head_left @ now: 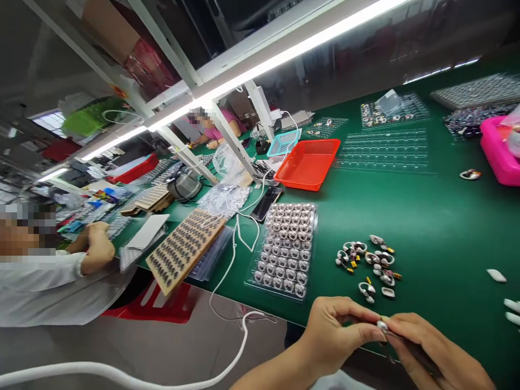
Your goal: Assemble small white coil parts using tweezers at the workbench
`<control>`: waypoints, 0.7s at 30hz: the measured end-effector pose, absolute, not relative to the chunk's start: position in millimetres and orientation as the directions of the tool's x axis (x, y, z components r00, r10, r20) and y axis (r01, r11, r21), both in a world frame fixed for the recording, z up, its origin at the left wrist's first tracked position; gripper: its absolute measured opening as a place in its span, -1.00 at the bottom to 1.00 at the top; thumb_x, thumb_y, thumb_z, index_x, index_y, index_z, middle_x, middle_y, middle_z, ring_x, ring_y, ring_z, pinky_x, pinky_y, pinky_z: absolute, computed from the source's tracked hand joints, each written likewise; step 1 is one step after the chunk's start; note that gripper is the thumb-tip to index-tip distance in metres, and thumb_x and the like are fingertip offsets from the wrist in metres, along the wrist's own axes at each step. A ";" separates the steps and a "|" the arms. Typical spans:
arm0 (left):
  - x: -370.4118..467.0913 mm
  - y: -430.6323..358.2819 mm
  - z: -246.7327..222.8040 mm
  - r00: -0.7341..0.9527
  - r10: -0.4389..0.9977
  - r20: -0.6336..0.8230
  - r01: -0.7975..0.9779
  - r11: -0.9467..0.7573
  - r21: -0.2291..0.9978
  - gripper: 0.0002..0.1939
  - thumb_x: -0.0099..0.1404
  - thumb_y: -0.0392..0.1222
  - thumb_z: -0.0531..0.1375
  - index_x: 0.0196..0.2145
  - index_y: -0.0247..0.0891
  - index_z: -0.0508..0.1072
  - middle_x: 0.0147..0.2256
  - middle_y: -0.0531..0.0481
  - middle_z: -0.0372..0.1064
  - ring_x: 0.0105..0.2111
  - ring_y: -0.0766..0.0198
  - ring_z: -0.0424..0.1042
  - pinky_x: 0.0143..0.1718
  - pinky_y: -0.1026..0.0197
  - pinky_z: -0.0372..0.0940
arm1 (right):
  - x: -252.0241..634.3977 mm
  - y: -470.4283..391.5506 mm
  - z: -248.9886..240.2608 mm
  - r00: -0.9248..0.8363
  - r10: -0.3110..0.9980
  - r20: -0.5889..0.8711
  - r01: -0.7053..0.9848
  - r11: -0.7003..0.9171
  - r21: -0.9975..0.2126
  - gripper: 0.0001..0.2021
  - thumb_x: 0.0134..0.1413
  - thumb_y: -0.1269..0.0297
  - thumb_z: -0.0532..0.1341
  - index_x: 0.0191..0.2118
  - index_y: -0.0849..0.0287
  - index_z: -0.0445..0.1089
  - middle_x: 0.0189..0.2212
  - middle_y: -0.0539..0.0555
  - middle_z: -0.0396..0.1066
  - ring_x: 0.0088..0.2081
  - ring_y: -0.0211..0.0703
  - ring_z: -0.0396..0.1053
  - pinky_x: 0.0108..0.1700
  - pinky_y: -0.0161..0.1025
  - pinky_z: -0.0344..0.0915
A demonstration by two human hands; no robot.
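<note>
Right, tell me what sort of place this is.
Most likely a small-parts assembly workshop. A long green workbench runs beneath a bright strip light, a clear tray holds shiny round parts in rows, and another person's white sleeve shows along the left.

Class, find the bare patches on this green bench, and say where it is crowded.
Bare: between the red basket and the loose parts; also between those parts and the lone white piece. Crowded: around the phone and board.
</note>
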State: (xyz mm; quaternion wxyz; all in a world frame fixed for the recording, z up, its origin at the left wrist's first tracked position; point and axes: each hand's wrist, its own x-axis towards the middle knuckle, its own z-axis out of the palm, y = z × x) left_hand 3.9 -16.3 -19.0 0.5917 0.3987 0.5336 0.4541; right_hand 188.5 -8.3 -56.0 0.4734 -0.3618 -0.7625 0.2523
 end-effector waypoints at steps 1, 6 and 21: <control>3.6 -16.6 -17.5 0.027 0.967 -0.253 -0.118 0.255 0.960 -0.70 -0.08 -0.04 0.52 -0.41 -0.27 0.71 -0.44 -0.14 0.60 -0.41 0.19 0.52 -0.30 0.20 0.42 | 187.0 -8.4 -50.6 -0.274 0.802 0.531 0.307 0.596 -0.742 -0.84 0.15 0.35 0.28 -0.13 0.08 0.49 -0.29 0.13 0.57 -0.34 -0.09 0.58 -0.29 -0.32 0.54; 0.6 -17.2 -9.8 0.073 0.983 -0.169 -0.061 0.174 0.983 -0.87 0.13 -0.18 0.42 -0.37 -0.29 0.68 -0.40 -0.11 0.59 -0.39 0.22 0.50 -0.32 0.25 0.38 | 176.8 -11.7 -29.4 -0.293 0.859 0.420 0.178 0.481 -0.859 -0.77 0.22 0.51 0.19 -0.08 0.07 0.43 -0.32 0.07 0.52 -0.31 -0.16 0.51 -0.29 -0.31 0.47; 7.1 -18.0 -2.0 0.100 0.995 0.005 0.124 -0.017 0.992 -0.93 0.22 -0.31 0.32 -0.34 -0.33 0.63 -0.41 -0.10 0.58 -0.41 0.24 0.52 -0.32 0.27 0.39 | 178.9 -19.6 -39.8 -0.211 0.961 0.179 -0.071 0.167 -0.983 -0.85 0.29 0.43 0.21 -0.13 0.06 0.48 -0.31 0.02 0.41 -0.35 -0.26 0.38 -0.36 -0.36 0.36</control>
